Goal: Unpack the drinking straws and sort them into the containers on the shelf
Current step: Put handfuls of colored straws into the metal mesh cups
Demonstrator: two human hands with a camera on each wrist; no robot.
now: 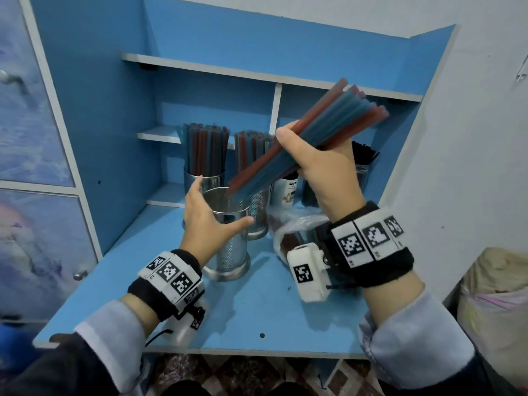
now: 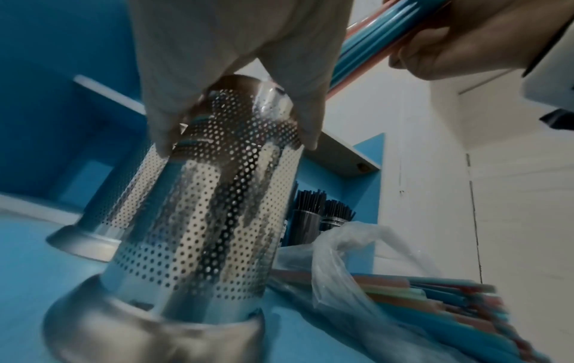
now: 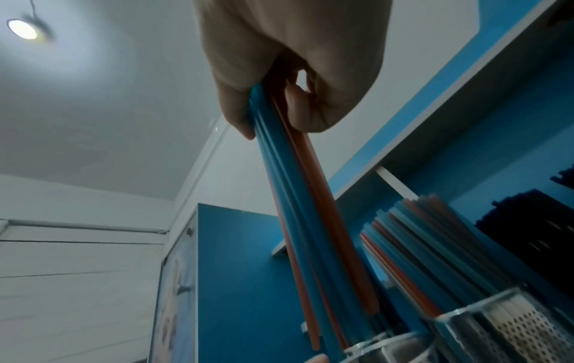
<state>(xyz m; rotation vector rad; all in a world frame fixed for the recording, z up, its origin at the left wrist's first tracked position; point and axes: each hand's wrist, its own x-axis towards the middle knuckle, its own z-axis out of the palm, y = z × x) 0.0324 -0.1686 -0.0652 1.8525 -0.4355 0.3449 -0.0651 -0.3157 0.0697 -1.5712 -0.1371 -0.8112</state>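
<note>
Right hand (image 1: 323,164) is gripping straws (image 1: 308,138) (tips entering the holder (image 1: 228,241)); left hand (image 1: 205,221) is clasping its rim.

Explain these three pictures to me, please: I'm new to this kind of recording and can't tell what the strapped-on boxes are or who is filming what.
No machine here: a person works with bare hands, wearing a camera on the head and one on each wrist. The patterned white boxes are those wrist units.

The head view looks down at a blue desk with shelves. The left hand grips the rim of a perforated metal holder standing on the desk. The right hand holds a bundle of blue and red straws, tilted, lower ends at the holder's mouth.

The left wrist view looks up along that holder; beside it lies a clear plastic bag with more straws. The right wrist view looks along the held bundle.

Behind stand filled holders of coloured straws and, at right, black straws.
</note>
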